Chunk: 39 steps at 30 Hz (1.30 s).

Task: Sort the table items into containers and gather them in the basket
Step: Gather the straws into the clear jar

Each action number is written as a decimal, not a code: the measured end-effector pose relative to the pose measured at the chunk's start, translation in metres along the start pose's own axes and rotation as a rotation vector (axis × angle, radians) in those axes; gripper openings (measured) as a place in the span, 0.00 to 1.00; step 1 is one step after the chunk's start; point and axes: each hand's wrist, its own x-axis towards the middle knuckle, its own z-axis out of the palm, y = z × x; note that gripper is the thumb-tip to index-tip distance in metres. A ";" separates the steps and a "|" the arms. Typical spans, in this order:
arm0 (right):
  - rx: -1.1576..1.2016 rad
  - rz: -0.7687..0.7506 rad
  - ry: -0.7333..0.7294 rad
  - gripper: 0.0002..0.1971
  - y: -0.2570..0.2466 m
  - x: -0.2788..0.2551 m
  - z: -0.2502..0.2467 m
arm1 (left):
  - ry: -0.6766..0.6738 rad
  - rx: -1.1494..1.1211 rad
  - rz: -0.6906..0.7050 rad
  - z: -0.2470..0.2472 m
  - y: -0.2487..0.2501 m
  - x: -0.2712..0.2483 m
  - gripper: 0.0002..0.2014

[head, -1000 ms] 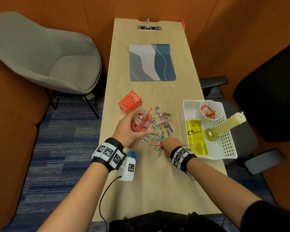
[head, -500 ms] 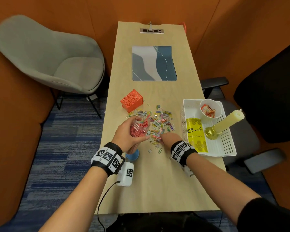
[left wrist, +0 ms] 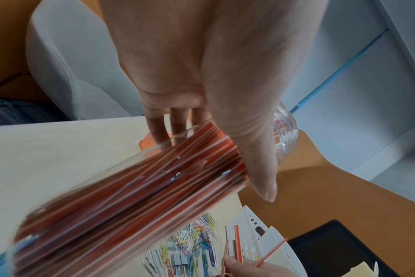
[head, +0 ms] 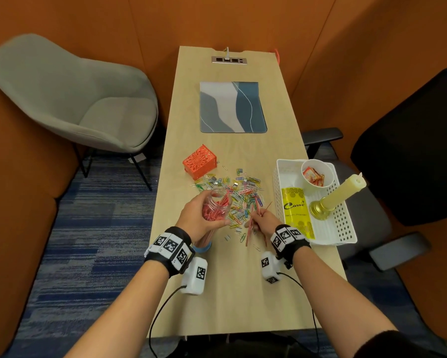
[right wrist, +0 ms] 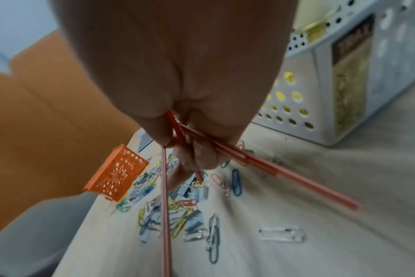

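My left hand (head: 200,215) grips a clear plastic jar (head: 217,206) full of red sticks (left wrist: 130,191), tilted with its mouth towards the far side. My right hand (head: 262,223) pinches a few thin red sticks (right wrist: 261,165) just above the table, right of the jar. A heap of coloured paper clips (head: 239,195) lies on the wooden table (head: 232,293) between and beyond both hands. An orange perforated box (head: 199,164) stands at the heap's far left. The white basket (head: 346,228) sits on the right.
In the basket are a yellow packet (head: 296,210), a cup of sachets (head: 315,175) and a candle on a brass holder (head: 338,196). A blue lid (head: 203,248) lies under my left wrist. A patterned mat (head: 232,107) lies farther back. Chairs flank the table.
My right hand has lifted red sticks out of the paper clip heap and drawn them towards me. The left hand has tilted the jar and moved it slightly nearer.
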 end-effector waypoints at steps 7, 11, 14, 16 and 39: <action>0.546 -0.210 0.035 0.16 -0.091 -0.035 -0.029 | -0.060 0.092 -0.019 0.006 -0.005 -0.002 0.38; 0.804 -0.469 0.024 0.12 -0.163 -0.080 -0.043 | -0.065 0.078 -0.013 0.012 0.003 0.001 0.38; 0.648 -0.551 0.182 0.24 -0.183 -0.092 -0.032 | -0.075 0.067 0.005 0.015 0.015 0.005 0.36; 0.569 -0.571 0.277 0.27 -0.184 -0.092 -0.022 | -0.087 0.060 0.013 0.016 0.023 0.008 0.36; 0.338 -0.532 0.436 0.32 -0.150 -0.060 -0.010 | -0.100 0.184 0.082 0.016 0.044 0.046 0.42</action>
